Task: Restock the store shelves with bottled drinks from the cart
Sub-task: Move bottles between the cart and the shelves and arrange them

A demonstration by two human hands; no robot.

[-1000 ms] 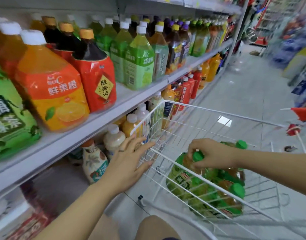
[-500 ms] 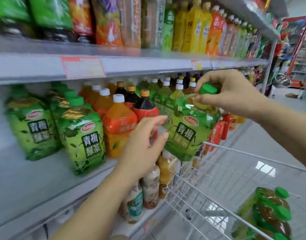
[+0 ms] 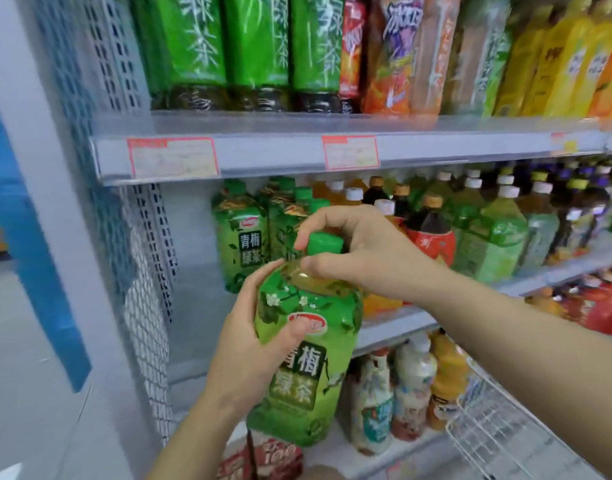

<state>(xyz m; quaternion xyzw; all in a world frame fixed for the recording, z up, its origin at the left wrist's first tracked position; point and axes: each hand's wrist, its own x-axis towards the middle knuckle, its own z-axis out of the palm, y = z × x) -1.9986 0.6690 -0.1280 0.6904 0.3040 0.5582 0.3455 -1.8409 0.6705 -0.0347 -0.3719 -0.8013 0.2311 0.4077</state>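
**Green tea bottle [image 3: 304,358] held up at the middle shelf [image 3: 391,325]**

Left hand [image 3: 252,344] wraps its side, thumb on the label; it is upright in the air, near matching bottles [image 3: 240,237]. Right hand [image 3: 360,251] pinches its neck below the cap

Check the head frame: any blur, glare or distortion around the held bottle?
Head view: bottle in left hand and right hand is sharp enough, label legible; top bottles and the right edge smear with motion blur; wide-angle slants the shelf rail and the post; light even, no hard shadows or strong glare.
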